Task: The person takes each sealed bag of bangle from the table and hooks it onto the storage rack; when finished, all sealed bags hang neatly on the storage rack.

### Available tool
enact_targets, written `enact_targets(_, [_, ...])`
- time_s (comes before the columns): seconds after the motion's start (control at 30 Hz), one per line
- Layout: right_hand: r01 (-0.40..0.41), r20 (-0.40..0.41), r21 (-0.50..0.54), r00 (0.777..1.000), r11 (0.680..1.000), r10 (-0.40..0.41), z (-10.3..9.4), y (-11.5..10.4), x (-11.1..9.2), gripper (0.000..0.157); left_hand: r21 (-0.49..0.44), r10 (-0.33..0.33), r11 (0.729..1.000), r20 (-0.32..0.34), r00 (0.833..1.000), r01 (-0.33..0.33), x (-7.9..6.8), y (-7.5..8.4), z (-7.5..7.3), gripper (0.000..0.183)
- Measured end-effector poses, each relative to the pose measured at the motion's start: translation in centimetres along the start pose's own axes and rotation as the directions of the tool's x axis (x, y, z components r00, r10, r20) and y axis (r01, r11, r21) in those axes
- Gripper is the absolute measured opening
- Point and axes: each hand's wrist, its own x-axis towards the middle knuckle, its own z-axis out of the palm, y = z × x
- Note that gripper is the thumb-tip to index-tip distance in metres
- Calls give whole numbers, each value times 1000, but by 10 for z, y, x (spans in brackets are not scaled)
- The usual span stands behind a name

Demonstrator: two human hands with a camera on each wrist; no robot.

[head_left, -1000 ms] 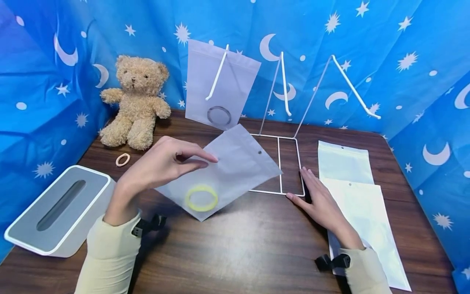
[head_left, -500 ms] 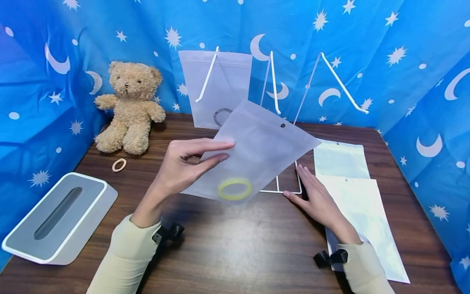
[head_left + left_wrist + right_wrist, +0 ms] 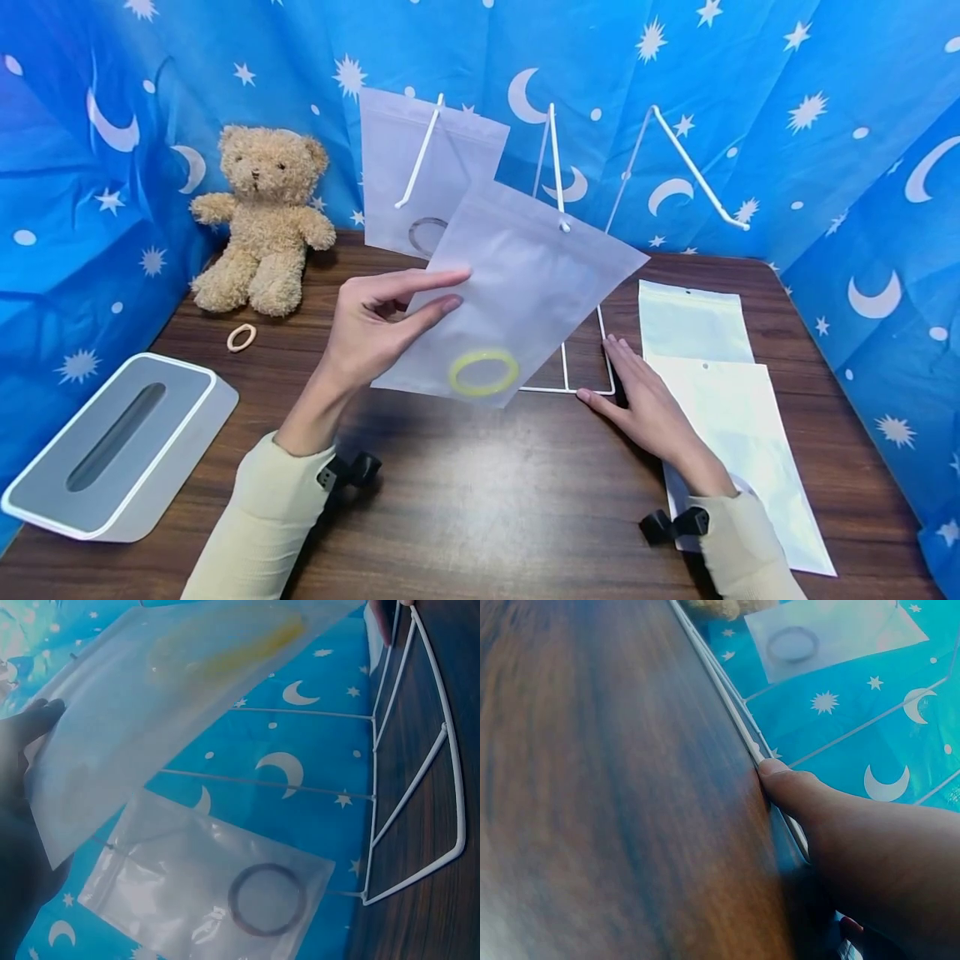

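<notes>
My left hand [image 3: 382, 321] pinches a translucent zip bag [image 3: 517, 258] by its left edge, between thumb and fingers. A yellow ring [image 3: 483, 372] shows through its lower part. The bag hangs tilted at the white wire display rack, and the tip of the middle hook [image 3: 557, 158] meets its top strip where the hole is. Whether the tip is through the hole, I cannot tell. On the left hook [image 3: 420, 154] hangs a similar bag [image 3: 390, 183] with a dark ring [image 3: 266, 900]. My right hand [image 3: 652, 408] rests with extended fingers on the rack's base [image 3: 566, 367], at its front right corner.
White bags [image 3: 727, 433] lie overlapping on the table at right, partly under the right forearm. A teddy bear [image 3: 262, 217] sits back left, with a small beige ring [image 3: 242, 337] before it. A tissue box [image 3: 120, 450] stands front left. The right hook [image 3: 697, 167] bears nothing.
My left hand has carried the bag with the yellow ring rightward and up, to the middle hook's tip. The hanging bag has swung a little. My right hand keeps its place on the base.
</notes>
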Motion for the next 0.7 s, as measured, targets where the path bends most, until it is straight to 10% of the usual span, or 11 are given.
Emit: enact_targets(0.7, [12,-19,-2,1000,1000,-12,-4,-2,-3,94,-61,-13,998,-210,978,0,23,-89,20,28])
